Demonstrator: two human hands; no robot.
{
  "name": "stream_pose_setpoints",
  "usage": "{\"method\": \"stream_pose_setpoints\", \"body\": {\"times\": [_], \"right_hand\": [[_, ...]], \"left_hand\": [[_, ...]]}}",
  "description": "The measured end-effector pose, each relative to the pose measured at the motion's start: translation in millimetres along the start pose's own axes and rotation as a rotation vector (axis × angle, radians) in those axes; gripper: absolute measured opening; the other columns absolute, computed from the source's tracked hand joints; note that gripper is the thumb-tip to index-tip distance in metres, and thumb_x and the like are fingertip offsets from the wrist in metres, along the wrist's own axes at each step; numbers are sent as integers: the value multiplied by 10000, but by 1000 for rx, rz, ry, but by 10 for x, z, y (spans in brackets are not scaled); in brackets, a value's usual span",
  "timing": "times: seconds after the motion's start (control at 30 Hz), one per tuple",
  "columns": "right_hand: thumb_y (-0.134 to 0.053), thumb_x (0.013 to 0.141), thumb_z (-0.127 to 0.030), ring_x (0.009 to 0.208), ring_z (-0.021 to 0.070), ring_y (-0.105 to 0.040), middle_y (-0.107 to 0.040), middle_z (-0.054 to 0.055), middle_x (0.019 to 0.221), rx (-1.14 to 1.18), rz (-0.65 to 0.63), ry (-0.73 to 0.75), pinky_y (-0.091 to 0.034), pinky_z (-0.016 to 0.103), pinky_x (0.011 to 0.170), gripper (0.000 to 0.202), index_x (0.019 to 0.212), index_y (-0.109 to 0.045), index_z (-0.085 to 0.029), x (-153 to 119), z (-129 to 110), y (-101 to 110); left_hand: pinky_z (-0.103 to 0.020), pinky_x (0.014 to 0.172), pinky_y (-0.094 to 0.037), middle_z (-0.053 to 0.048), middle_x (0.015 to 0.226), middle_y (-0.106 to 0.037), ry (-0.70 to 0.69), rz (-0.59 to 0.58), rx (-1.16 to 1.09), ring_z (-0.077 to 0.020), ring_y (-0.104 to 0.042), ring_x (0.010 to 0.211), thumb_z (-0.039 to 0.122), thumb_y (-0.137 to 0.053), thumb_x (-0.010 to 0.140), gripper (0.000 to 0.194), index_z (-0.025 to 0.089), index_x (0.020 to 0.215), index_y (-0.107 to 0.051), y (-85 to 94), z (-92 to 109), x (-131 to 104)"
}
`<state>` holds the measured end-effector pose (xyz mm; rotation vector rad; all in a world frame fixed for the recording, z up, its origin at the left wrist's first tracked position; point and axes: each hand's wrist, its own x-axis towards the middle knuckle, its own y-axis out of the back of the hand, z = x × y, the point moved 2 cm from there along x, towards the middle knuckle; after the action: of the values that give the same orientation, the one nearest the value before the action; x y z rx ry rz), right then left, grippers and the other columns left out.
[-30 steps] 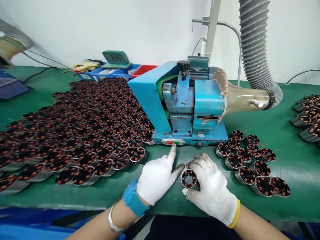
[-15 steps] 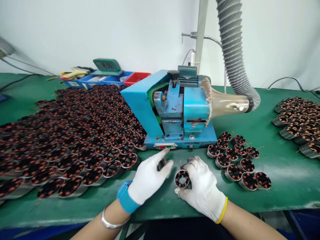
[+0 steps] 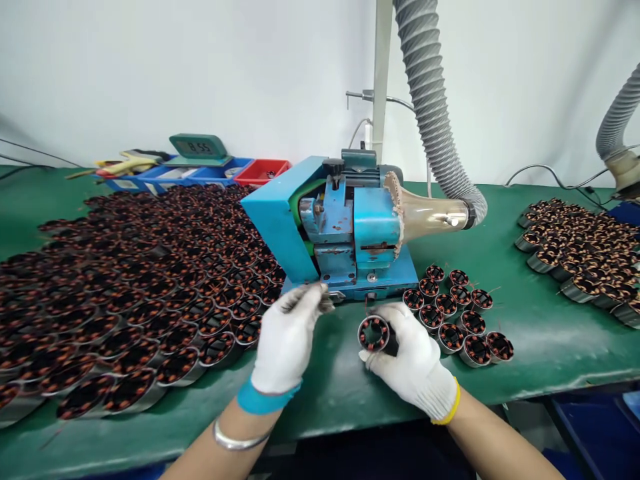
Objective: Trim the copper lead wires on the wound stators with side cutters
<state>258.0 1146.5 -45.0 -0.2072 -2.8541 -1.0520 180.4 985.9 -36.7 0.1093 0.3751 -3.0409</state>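
My right hand (image 3: 407,357), in a white knit glove with a yellow cuff, grips a wound motor stator (image 3: 360,333) just above the table. Its open round end faces me, with copper windings around the bore and a short wire standing up. My left hand (image 3: 287,337), gloved with a blue band at the wrist, is at the front base of the blue machine (image 3: 377,220). Its fingers are bunched at the switch panel (image 3: 337,297) and cover most of it. Whether anything is between those darkened fingertips is hidden.
Many stators (image 3: 165,300) crowd the left of the green table (image 3: 340,400). A small group (image 3: 450,337) stands right of my right hand; another batch (image 3: 580,260) sits farther right. Behind are a grey hose (image 3: 430,100), blue bins (image 3: 175,175), a red bin (image 3: 263,172) and a clock (image 3: 199,147).
My left hand has moved up to the switch panel, its fingers drawing together. My right hand still holds the stator, now slightly raised and tilted. The camera view has turned right.
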Motion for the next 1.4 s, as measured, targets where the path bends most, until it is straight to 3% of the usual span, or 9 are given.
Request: {"method": "stream_pose_setpoints", "body": {"times": [0.1, 0.17, 0.3, 0.47, 0.63, 0.9, 1.4], "right_hand": [[-679, 719, -222, 1050, 215, -607, -602, 32, 1180, 104, 94, -10, -504, 362, 893, 460, 1166, -584, -262, 177, -43, 96], [-667, 744, -235, 1041, 217, -603, -611, 58, 1156, 148, 152, 23, -494, 372, 916, 445, 1181, -581, -223, 321, -61, 128], [-623, 785, -272, 1018, 229, -599, -626, 96, 1085, 140, 257, 112, -484, 392, 933, 385, 1156, -589, -174, 537, -61, 137], [-575, 829, -352, 1014, 254, -594, -608, 125, 1077, 84, 323, 177, -486, 420, 920, 374, 1144, -572, -151, 649, -80, 151], [-586, 817, -363, 975, 263, -597, -620, 113, 1022, 79, 360, 143, -490, 433, 898, 347, 1104, -578, -168, 723, -117, 193], [-526, 865, -345, 996, 241, -596, -595, 108, 1103, 69, 327, 201, -492, 400, 892, 376, 1199, -541, -173, 695, -63, 177], [-565, 838, -327, 996, 250, -587, -601, 109, 1050, 113, 365, 158, -495, 409, 897, 334, 1134, -564, -172, 701, -108, 167]], "left_hand": [[-371, 801, -575, -77, 995, -725, 29, -331, 171, -228, -690, 863, 256, -798, 545, 648, 147, 1151, -597, -211, -18, -166], [-396, 867, -566, -97, 1083, -715, 8, -390, 180, -251, -687, 957, 223, -765, 565, 713, 144, 1238, -542, -357, -55, -226], [-408, 947, -529, -98, 1113, -713, -66, -303, 113, -261, -670, 1030, 299, -765, 629, 600, 141, 1179, -581, -535, -81, -90], [-396, 966, -504, -84, 1071, -730, -160, -271, 107, -257, -666, 1027, 327, -791, 652, 445, 146, 1036, -660, -619, 15, 126], [-380, 933, -516, -76, 1005, -748, -181, -276, 103, -246, -680, 968, 321, -799, 648, 399, 134, 982, -685, -701, 85, 180], [-357, 883, -542, -64, 993, -754, -272, -245, 130, -237, -695, 938, 306, -808, 645, 413, 145, 1002, -674, -687, 13, 175], [-339, 872, -536, -57, 970, -753, -198, -266, 177, -221, -687, 919, 315, -769, 682, 340, 150, 968, -689, -715, 132, 162]]}}
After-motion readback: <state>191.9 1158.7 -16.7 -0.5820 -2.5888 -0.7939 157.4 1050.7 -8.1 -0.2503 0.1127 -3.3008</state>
